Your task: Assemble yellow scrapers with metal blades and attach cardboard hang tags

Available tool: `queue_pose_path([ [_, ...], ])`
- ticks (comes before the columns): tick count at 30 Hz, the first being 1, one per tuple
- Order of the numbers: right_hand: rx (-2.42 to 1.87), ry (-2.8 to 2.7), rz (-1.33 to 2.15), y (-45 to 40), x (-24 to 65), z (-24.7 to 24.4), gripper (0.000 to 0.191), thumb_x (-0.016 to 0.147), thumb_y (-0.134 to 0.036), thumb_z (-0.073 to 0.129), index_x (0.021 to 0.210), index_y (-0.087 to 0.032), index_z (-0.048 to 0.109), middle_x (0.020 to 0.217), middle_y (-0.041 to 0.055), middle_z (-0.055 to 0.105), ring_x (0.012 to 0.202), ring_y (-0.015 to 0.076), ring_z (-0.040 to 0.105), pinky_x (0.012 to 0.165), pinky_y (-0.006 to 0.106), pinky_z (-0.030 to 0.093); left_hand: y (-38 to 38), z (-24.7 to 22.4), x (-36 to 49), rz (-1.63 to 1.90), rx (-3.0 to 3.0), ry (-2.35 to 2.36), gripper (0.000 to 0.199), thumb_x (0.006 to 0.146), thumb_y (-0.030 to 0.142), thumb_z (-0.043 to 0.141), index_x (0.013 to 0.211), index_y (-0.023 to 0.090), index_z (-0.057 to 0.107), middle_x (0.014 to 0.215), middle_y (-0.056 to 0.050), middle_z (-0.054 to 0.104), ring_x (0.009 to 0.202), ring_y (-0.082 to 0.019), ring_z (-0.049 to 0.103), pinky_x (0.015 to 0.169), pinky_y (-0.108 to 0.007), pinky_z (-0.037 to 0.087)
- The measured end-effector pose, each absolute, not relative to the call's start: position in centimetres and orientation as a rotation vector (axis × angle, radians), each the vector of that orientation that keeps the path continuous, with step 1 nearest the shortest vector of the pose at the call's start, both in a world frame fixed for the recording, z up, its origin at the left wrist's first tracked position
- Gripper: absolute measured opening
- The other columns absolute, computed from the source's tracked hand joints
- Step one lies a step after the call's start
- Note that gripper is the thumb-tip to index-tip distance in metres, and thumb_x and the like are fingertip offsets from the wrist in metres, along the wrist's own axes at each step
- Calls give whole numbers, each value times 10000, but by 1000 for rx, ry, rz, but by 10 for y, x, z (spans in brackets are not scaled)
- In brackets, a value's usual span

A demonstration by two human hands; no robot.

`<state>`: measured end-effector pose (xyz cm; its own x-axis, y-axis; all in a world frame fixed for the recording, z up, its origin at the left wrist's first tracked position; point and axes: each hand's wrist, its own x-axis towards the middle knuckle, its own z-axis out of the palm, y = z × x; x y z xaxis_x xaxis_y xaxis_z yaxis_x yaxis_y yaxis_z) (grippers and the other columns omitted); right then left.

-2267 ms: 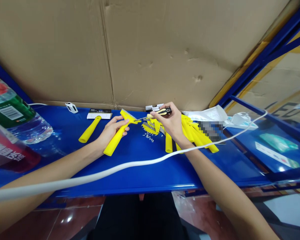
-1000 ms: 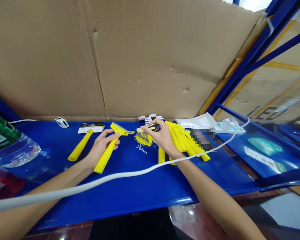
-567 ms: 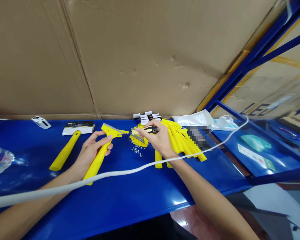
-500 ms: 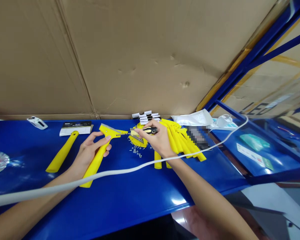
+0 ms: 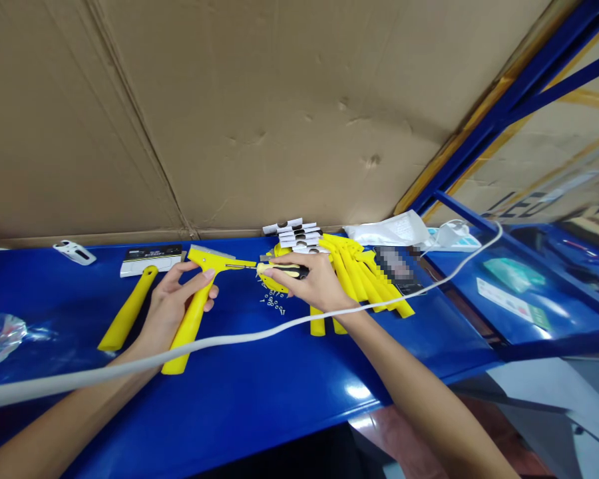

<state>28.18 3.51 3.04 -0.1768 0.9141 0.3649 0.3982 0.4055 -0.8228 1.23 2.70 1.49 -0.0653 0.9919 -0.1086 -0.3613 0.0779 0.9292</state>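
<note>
My left hand (image 5: pixel 180 299) is closed around the neck of a yellow scraper (image 5: pixel 192 326), whose wide head with a grey blade edge points away from me. In my right hand (image 5: pixel 314 283) is a screwdriver (image 5: pixel 289 271) with a black and pale yellow handle. Its thin shaft points left and overlaps the right side of the scraper's head; whether the tip sits in a screw I cannot tell. Below the screwdriver lie several small screws and nuts (image 5: pixel 275 303) on the blue table (image 5: pixel 259 386). Yellow head pieces lie partly hidden behind my right hand.
Several yellow handles (image 5: pixel 364 283) are piled right of my hand, with white-and-black cards (image 5: pixel 299 236) behind. One yellow handle (image 5: pixel 127 313) and a blade pack (image 5: pixel 150 258) lie left. A white cable (image 5: pixel 259 336) crosses in front of my arms. Cardboard (image 5: pixel 279 120) stands behind.
The scraper's head has turned slightly and shifted a little left. My right hand has tipped flatter over the screwdriver, which still points at the head. Both hands keep their hold.
</note>
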Motion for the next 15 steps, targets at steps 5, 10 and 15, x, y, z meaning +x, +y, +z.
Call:
queue_pose_path([
  [5,-1087,-1955,746,38,282,27,289,1099,-447,678,1156,-230,862,1088,46,885,962,217,825,896,355,609,31,27,6,1439,889,1015,559,669,236,1048,1025,238,617,819,4,794,565,-154,699,448,-207,512],
  [10,-1120,-1983,763,34,278,24,409,1149,-422,560,1442,-184,718,1018,57,844,890,210,780,897,373,592,33,45,-1,1567,978,1019,463,758,257,987,1056,220,635,858,-3,805,579,-161,728,456,-213,533],
  [15,-1143,-2182,731,13,266,32,419,1170,-320,495,1563,-262,628,1181,83,801,990,232,758,904,387,584,29,52,-5,1578,1098,953,425,850,301,940,1118,216,620,908,-34,822,632,-175,759,510,-229,569],
])
